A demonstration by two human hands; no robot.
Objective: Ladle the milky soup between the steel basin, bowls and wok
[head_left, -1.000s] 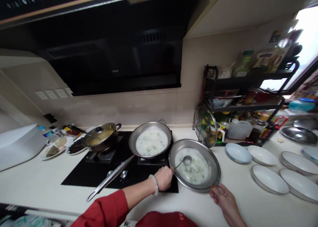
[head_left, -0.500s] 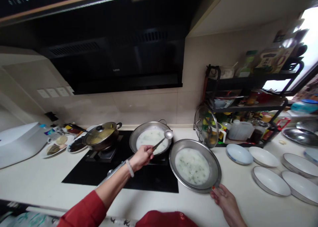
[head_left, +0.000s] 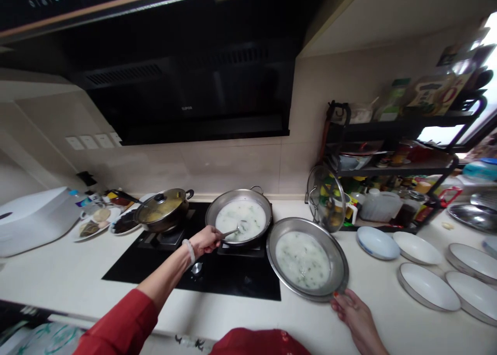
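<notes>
My left hand [head_left: 208,240] grips the handle of a metal ladle [head_left: 232,232]. Its bowl dips into a milky white soup with green bits [head_left: 251,212], inside the wide steel wok [head_left: 220,198] on the right burner. To the right, a steel basin [head_left: 336,251] on the counter holds more of the same white soup. My right hand [head_left: 352,309] pinches the basin's lower right rim between thumb and fingers.
A lidded pan [head_left: 165,218] sits on the left burner of the black hob [head_left: 155,267]. A glass lid [head_left: 326,200] leans against the spice rack [head_left: 392,169]. Several shallow bowls [head_left: 429,286] stand at right; plates of food [head_left: 87,234] are at far left.
My left hand has moved left and the ladle's bowl has gone from above the wok's right rim down into its soup. My right hand keeps its hold on the basin.
</notes>
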